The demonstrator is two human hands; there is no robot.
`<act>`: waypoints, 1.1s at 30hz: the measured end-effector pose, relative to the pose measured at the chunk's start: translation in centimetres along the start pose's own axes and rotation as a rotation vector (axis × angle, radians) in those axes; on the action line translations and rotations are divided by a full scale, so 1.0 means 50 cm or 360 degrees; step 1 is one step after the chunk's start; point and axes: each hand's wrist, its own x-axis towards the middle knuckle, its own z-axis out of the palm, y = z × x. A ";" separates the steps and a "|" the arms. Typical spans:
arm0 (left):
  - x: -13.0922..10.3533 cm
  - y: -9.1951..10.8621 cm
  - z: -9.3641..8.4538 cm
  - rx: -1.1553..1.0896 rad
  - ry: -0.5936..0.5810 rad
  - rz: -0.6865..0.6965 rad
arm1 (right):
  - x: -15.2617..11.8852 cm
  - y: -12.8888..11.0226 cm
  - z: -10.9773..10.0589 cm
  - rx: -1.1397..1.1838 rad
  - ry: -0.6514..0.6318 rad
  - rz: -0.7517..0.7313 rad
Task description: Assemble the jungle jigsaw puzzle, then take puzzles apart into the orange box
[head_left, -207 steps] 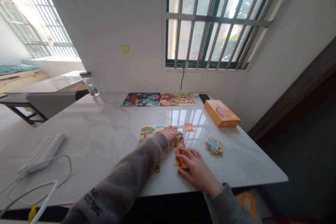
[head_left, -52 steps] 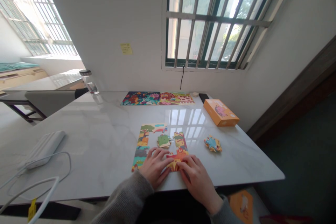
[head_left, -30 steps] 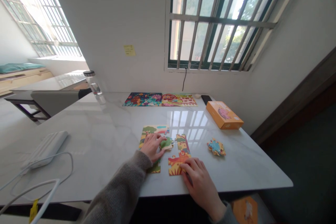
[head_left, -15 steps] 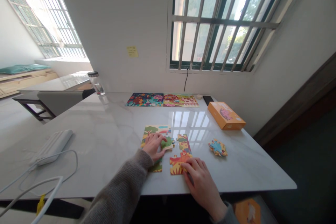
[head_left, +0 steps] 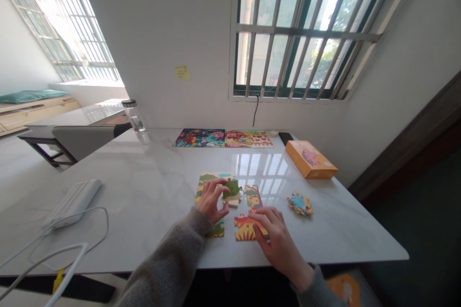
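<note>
My left hand (head_left: 213, 200) grips a green puzzle piece (head_left: 232, 190) between thumb and fingers, its right side raised and tilted over the joined puzzle section (head_left: 205, 182). Part of that section is hidden under the hand. To the right, my right hand (head_left: 275, 235) rests its slightly spread fingers on the red and yellow puzzle section (head_left: 245, 229); whether they pinch it is hard to tell. A strip of joined pieces (head_left: 252, 194) runs upward from that section. Further right lies a small pile of loose pieces (head_left: 300, 203).
Two colourful picture sheets (head_left: 200, 138) lie by the wall. An orange box (head_left: 311, 159) and a black phone (head_left: 285, 138) are at the back right. A bottle (head_left: 134, 116) stands back left; a white power strip (head_left: 76, 201) with cables lies at the left.
My left fingers have lifted and tilted the green piece, which lay flatter before. My right fingers have shifted slightly and show more of the red and yellow section.
</note>
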 end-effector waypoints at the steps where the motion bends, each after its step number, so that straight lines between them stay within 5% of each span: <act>1: 0.000 0.001 -0.001 0.0000 -0.0008 0.0011 | 0.021 0.001 -0.005 0.0052 0.0007 -0.0009; 6: -0.001 0.008 -0.001 0.0093 -0.0055 0.0144 | 0.140 0.021 -0.005 0.0381 0.0066 -0.0003; 10: -0.003 0.011 0.006 0.0184 -0.0138 0.0285 | 0.191 0.055 0.040 0.0504 -0.0035 0.0000; 15: -0.003 0.010 0.014 0.0109 -0.0192 0.0293 | 0.188 0.079 0.085 0.0767 -0.0217 0.0087; 23: 0.000 -0.012 0.018 0.0103 -0.0004 0.0095 | 0.172 0.078 0.076 0.1073 -0.0184 0.0337; 33: -0.002 -0.002 0.008 0.0001 -0.0073 0.0138 | 0.167 0.079 0.100 0.1532 -0.0174 0.0463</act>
